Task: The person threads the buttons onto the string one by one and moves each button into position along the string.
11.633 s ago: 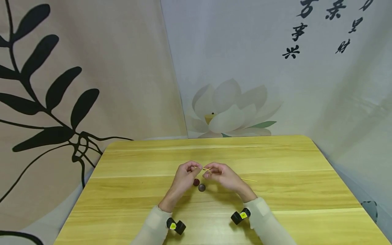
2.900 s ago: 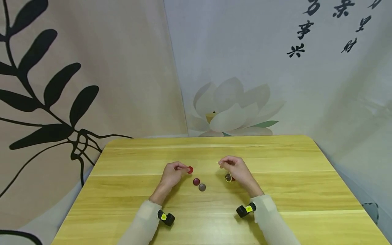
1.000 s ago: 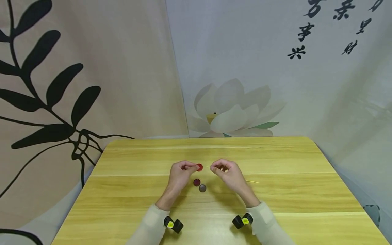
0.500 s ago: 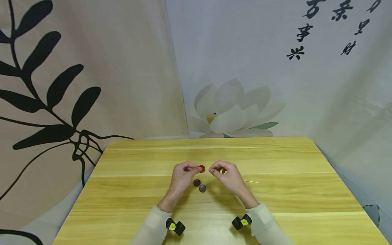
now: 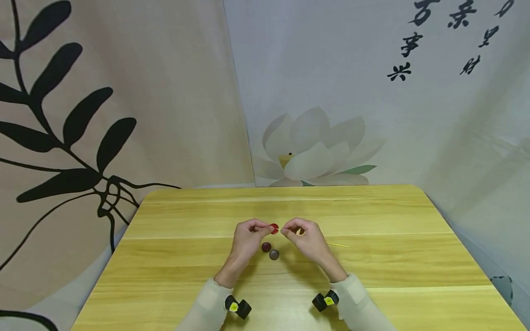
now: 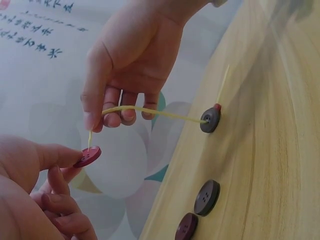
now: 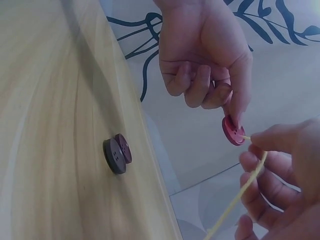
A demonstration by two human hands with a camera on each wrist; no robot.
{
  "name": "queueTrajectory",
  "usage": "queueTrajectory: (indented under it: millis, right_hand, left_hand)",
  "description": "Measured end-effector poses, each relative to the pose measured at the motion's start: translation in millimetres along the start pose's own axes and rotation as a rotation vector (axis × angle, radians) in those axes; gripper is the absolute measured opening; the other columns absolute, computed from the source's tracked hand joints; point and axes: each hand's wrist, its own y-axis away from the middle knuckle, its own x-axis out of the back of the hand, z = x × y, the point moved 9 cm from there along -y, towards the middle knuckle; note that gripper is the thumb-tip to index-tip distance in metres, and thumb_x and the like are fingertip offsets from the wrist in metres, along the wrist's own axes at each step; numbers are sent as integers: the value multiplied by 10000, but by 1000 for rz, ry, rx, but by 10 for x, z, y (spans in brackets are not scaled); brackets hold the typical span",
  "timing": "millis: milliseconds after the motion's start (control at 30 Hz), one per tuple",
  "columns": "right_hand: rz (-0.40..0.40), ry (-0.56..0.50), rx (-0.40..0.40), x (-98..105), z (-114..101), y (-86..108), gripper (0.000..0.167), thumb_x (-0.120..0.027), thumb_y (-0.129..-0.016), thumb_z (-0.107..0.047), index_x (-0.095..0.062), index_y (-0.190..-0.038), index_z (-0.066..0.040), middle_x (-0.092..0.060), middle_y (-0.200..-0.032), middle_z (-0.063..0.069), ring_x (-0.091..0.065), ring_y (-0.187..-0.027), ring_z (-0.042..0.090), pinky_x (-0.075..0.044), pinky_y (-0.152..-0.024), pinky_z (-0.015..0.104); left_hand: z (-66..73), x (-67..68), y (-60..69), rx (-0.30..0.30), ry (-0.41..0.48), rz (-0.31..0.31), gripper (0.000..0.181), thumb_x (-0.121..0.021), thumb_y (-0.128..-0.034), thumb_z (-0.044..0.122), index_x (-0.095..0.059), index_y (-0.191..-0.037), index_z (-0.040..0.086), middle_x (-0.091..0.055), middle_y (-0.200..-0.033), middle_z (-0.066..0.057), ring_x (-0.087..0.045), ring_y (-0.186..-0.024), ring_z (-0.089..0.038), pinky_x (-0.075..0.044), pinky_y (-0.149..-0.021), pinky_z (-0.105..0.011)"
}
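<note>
My left hand pinches the edge of a red four-hole button between thumb and finger, above the table. Facing it, my right hand pinches a yellow string close to its end. The string's tip meets a hole in the red button; whether it passes through, I cannot tell. In the left wrist view the string runs on to a dark grey button on the table and through its hole. A small red piece shows behind that button, and more string lies beyond it.
Two loose buttons, a maroon one and a grey-brown one, lie side by side on the wooden table, just below the hands. A printed curtain hangs behind the table's far edge.
Earlier the hands were farther apart; my left hand has brought the red button rightward to the string's end. Over the last half second the gap has closed, and the tip now meets the button.
</note>
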Motion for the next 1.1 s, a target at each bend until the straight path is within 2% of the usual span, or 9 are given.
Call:
queueTrajectory:
  millis: [533, 700, 833, 933, 1100]
  right_hand:
    - [3, -10, -20, -21, 1, 13, 48, -723, -907, -156, -726, -860, -149, -702, -798, -62, -592, -744, 109, -430, -766, 346]
    - [-4, -10, -19, -32, 5, 15, 47, -717, -912, -145, -729, -866, -148, -720, -823, 20, -593, -740, 117, -437, -759, 352]
    - [-2, -6, -17, -34, 10, 15, 44, -720, -909, -138, -728, -868, -154, -714, -813, -4, -591, -738, 117, -435, -755, 348]
    - [2, -4, -10, -30, -3, 19, 44, -720, -909, -141, -727, -867, -150, -698, -795, -64, -589, -737, 116, -434, -751, 343]
    - [0, 4, -5, -36, -9, 21, 53, -719, -912, -145, -725, -862, -163, -700, -788, -46, -592, -733, 109, -444, -751, 348]
  left_hand:
    - [26, -44, 21, -27, -1, -12, 143, -757, -869, 152, -735, -894, 13, -604, -742, -22, -495, -632, -119, -387, -509, -211]
    - [25, -58, 30, -16, 6, -16, 125, -761, -863, 143, -734, -878, 21, -618, -747, -51, -525, -642, -166, -411, -515, -214]
    - [10, -71, 21, -13, 4, -24, 112, -763, -857, 135, -733, -859, 26, -626, -749, -77, -552, -659, -209, -428, -523, -217]
    - [7, -75, 16, -17, 3, -24, 117, -763, -856, 135, -733, -856, 22, -624, -745, -73, -546, -661, -196, -429, -530, -218]
    - [10, -81, 18, -19, 20, -32, 115, -760, -854, 128, -734, -859, 16, -622, -741, -85, -510, -624, -134, -414, -511, -204]
